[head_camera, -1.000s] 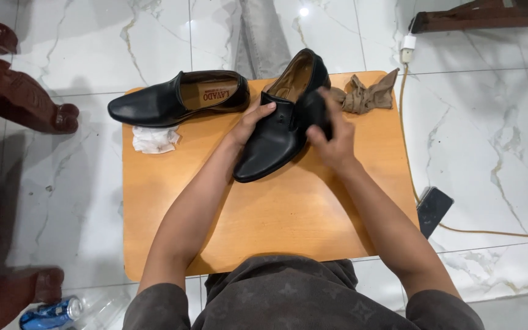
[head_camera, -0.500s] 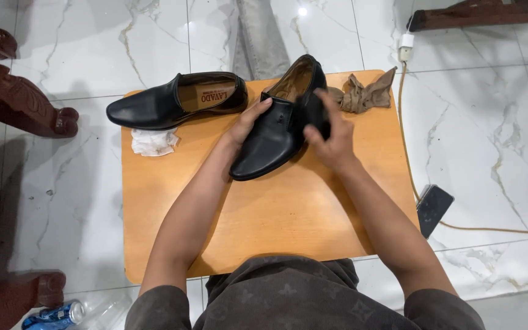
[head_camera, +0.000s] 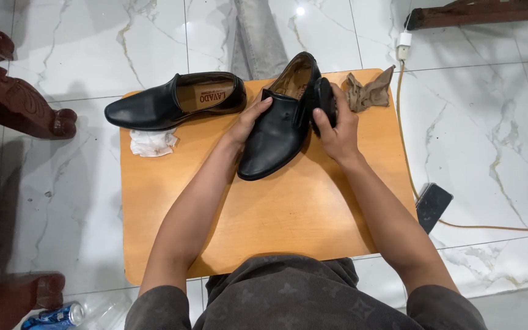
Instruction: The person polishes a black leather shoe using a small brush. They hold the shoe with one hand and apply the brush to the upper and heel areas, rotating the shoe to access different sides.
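Left hand (head_camera: 249,122) fingers steady the black shoe (head_camera: 279,125) on the counter (head_camera: 300,214) — right hand (head_camera: 337,125) fingers clench a dark brush (head_camera: 324,104) against its side.

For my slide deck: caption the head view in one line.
Left hand steadies a black shoe on an orange table while the right hand presses a dark brush against its side.

A small orange wooden tabletop (head_camera: 276,214) sits on the white marble floor (head_camera: 62,183). One black leather loafer (head_camera: 175,101) lies along its far left edge, a crumpled white tissue (head_camera: 151,142) just beside it. A second black loafer (head_camera: 279,128) lies mid-table, and a brown cloth (head_camera: 369,91) is bunched at the far right corner.
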